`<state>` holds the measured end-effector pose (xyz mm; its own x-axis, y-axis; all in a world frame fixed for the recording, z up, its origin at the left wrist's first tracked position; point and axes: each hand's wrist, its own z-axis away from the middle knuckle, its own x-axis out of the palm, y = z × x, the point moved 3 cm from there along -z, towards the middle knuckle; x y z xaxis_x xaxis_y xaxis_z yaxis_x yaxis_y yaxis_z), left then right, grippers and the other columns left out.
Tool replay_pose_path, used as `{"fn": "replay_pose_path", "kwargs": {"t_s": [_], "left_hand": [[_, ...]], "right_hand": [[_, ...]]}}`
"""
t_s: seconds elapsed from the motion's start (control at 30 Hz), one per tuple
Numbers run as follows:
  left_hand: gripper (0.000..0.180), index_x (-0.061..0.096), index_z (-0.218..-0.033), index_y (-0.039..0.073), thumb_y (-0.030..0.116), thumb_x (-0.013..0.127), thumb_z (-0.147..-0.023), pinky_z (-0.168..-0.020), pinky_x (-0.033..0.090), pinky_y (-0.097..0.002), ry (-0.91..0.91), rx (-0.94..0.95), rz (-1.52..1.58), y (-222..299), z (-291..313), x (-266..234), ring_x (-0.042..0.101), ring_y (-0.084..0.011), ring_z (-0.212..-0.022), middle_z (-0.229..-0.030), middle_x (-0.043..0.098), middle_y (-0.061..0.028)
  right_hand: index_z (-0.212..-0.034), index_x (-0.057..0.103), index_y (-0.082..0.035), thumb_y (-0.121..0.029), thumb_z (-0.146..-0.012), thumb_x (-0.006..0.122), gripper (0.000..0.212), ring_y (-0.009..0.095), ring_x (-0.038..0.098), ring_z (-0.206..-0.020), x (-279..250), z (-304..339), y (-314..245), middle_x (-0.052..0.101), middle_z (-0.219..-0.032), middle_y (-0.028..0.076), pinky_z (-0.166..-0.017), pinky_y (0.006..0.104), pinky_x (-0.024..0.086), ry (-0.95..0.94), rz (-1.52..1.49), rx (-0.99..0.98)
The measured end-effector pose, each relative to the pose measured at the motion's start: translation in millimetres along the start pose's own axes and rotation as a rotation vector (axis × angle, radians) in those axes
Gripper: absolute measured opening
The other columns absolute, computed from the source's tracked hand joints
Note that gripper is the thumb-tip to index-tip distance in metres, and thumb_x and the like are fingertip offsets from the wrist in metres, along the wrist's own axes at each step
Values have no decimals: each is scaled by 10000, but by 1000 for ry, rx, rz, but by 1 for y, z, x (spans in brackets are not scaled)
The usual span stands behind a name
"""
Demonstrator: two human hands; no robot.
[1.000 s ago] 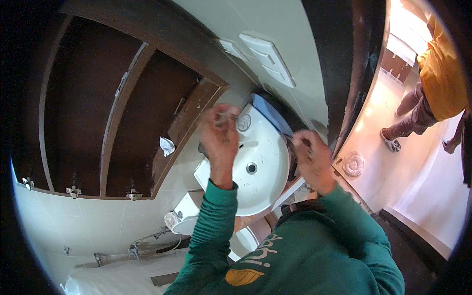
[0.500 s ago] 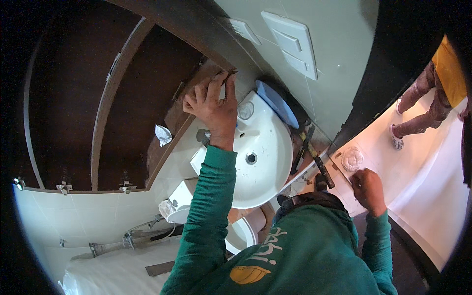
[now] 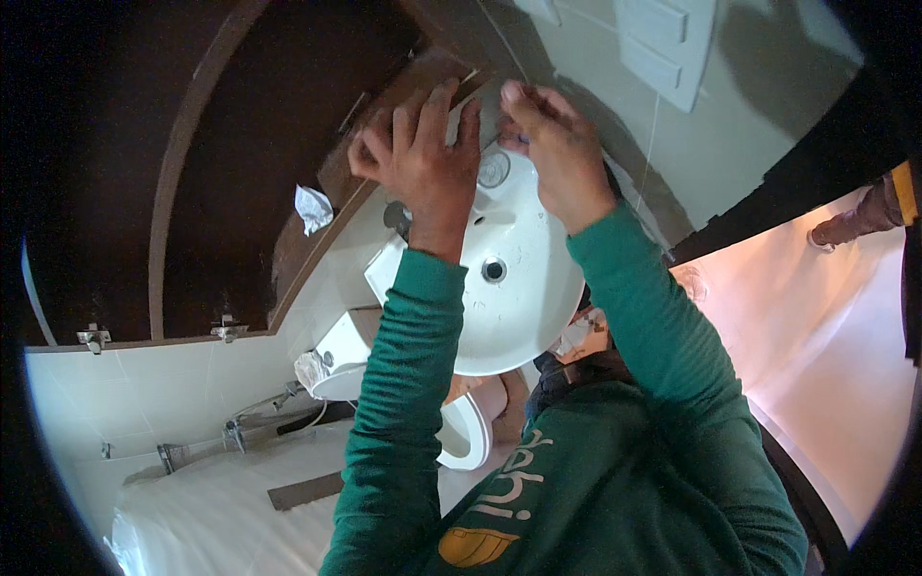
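Above the basin, my left hand (image 3: 418, 158) reaches up to the lower corner of a dark brown wooden cabinet (image 3: 327, 216). Its fingers are bent but apart, touching or close to the wood, and no held thing shows in them. To its right, my right hand (image 3: 562, 154) is raised beside the tiled wall, with a small gap between the hands. The right fingers are curled together at the tips; whatever they may hold is hidden. Crumpled white paper (image 3: 313, 209) clings to the cabinet's edge. Below both hands is the white washbasin (image 3: 528, 278).
A white toilet (image 3: 471, 432) stands under the basin on the left. A plastic-covered bathtub (image 3: 221, 509) with a brown strip (image 3: 305, 492) on it lies at lower left. White switch plates (image 3: 663, 48) sit on the right wall. Another person's leg (image 3: 860, 219) shows through the doorway.
My right hand has risen from low on the right to beside my left hand. The left fingers have shifted slightly at the cabinet corner. My view has turned, and the person in the doorway is less visible.
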<state>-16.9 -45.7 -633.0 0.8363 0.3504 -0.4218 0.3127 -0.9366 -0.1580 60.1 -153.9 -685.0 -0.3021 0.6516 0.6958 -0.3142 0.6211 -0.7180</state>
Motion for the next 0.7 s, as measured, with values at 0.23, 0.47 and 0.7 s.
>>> {"fn": "replay_pose_path", "kwargs": {"t_s": [0.23,0.47,0.7], "left_hand": [[253,773,-1082,291,324,833,-839,-1010,268,-535,39,55,58,-1,1,13,552,-232,-1123,-1073,702,95],[220,779,-1078,293,302,815,-861,-1035,262,-547,32,72,115,-2,-2,17,551,-225,-1122,-1090,701,108],[196,775,-1060,276,314,804,-871,-1073,262,-575,24,104,122,-3,-2,20,559,-234,-1113,-1067,693,76]], "right_hand": [[-1124,658,-7,-207,-966,735,266,173,687,-887,18,-20,18,709,-1012,79,-811,317,567,37,-176,-9],[-1124,635,-20,-142,-969,723,216,185,688,-928,16,-32,29,702,-1047,79,-845,318,574,23,-203,-42],[-1100,652,-35,-98,-951,729,179,188,690,-932,11,-43,39,709,-1026,82,-841,330,585,-4,-273,-61]]}}
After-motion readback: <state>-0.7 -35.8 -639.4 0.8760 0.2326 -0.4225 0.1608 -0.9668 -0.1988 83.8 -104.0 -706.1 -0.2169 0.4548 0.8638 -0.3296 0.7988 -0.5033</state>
